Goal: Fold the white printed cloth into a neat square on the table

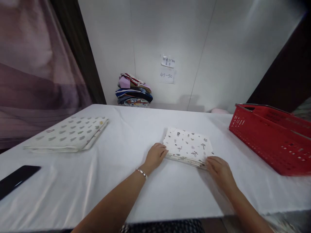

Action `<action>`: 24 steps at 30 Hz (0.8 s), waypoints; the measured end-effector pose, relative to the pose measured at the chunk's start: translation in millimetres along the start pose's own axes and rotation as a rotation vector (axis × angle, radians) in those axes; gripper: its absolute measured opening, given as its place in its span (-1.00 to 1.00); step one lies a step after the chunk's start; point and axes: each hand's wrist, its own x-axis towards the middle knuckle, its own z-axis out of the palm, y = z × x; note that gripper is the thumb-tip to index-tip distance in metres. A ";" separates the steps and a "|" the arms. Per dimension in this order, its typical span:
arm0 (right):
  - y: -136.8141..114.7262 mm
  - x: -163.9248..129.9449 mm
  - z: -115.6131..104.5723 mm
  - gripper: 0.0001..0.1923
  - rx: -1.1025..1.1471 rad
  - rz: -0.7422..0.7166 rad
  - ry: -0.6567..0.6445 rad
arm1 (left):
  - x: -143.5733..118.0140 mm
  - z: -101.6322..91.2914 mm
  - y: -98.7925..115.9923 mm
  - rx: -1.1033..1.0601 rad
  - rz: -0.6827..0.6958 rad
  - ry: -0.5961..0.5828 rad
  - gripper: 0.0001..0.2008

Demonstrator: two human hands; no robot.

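A folded white cloth [187,144] printed with small palm trees and animals lies in front of me, its stacked layers showing along the near edge. My left hand [156,156] is closed at its near left corner, fingers on top and the thumb at the edge. At the near right corner, my right hand [218,168] pinches the layers. Its thumb and fingertips are partly hidden. To the left lies a second folded white cloth [73,132] with grey leaf-like prints, apart from both hands.
A white-covered table [116,181] spans the view. On the right stands a red plastic basket [264,136]; a black phone [18,179] lies at the left edge. Behind the table, folded fabrics [133,90] are piled against the wall, near paper notes [167,77].
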 end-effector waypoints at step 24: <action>-79.5 127.0 74.6 -0.58 0.033 -0.047 -0.352 | 5.1 16.0 -7.6 -0.313 -0.487 0.168 -0.89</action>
